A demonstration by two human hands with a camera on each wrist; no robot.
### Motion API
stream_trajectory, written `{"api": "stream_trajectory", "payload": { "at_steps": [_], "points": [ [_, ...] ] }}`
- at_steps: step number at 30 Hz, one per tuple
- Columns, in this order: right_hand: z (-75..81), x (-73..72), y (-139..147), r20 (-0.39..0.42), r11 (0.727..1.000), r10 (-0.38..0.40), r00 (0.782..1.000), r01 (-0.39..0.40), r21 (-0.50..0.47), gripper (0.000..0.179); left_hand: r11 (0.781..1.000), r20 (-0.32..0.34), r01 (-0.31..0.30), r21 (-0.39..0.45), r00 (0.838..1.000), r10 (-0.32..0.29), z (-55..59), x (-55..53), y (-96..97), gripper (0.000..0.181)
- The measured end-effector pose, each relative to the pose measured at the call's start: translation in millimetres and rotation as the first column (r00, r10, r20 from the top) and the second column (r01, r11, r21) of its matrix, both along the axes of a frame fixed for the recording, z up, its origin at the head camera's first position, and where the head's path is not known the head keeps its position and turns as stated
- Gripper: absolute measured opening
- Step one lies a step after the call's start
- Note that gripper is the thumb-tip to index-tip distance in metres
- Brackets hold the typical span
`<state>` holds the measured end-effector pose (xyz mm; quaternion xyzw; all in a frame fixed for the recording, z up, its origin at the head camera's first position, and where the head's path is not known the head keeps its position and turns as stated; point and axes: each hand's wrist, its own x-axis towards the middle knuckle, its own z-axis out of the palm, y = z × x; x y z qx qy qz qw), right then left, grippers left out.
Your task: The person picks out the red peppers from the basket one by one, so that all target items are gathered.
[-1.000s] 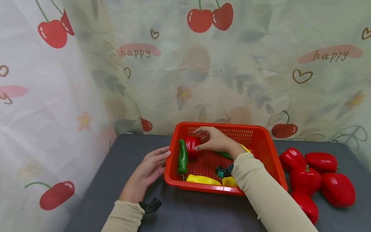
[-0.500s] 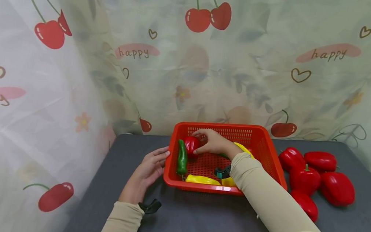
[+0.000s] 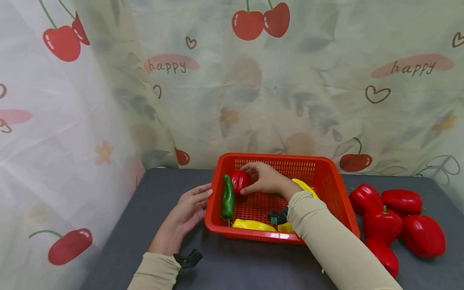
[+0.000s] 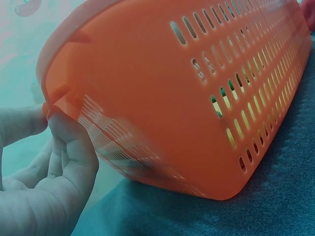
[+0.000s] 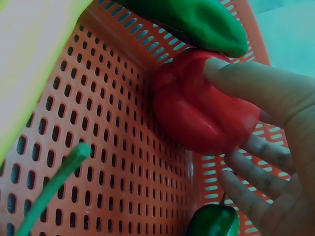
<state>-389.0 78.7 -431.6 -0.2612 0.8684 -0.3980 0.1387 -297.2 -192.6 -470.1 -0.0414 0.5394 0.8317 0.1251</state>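
Observation:
In the head view, a red plastic basket (image 3: 245, 233) with slotted walls stands near the back of the table. My left hand (image 3: 186, 212) is at its left side; in the left wrist view the thumb and bent fingers pinch the rim. My right hand (image 3: 269, 179) reaches inside and holds a red bell pepper (image 5: 197, 108) in the back left corner, thumb on one side and fingers around the other. A long green pepper (image 3: 228, 197) lies along the left wall beside it. Yellow peppers (image 3: 253, 225) line the front wall, partly behind the right sleeve.
Right of the basket, several red bell peppers (image 3: 382, 224) lie grouped on the dark grey tabletop (image 3: 245, 275). Another yellow pepper (image 3: 304, 185) and a green pepper (image 5: 212, 222) sit in the basket. A printed curtain (image 3: 277, 98) hangs right behind it.
My right hand has lowered very slightly over the red bell pepper and sits closer around it. The left hand stays at the basket rim, and the basket has not moved.

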Motion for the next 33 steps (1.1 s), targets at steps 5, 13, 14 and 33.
{"api": "stream_trajectory", "payload": {
  "at_steps": [5,13,14,33],
  "points": [
    [-1.9,-1.0,-1.1,-0.017,1.0,-0.005,1.0,0.005,0.008,0.066,1.0,-0.006,-0.007,0.001,1.0,0.007,-1.9,-1.7,0.8,0.044],
    [-1.2,-0.3,-2.4,-0.02,1.0,-0.008,1.0,0.008,0.012,0.067,1.0,0.006,-0.013,0.009,1.0,0.013,-1.9,-1.3,0.9,0.043],
    [-1.3,-0.4,-2.2,-0.023,1.0,-0.009,1.0,0.009,0.014,0.066,1.0,0.005,-0.012,0.003,1.0,0.012,-1.7,-1.1,1.0,0.044],
    [-0.6,-1.1,-1.1,-0.025,1.0,-0.01,1.0,0.011,0.016,0.065,1.0,0.009,-0.002,0.007,1.0,0.002,0.3,-0.3,0.8,0.045]
  ]
}}
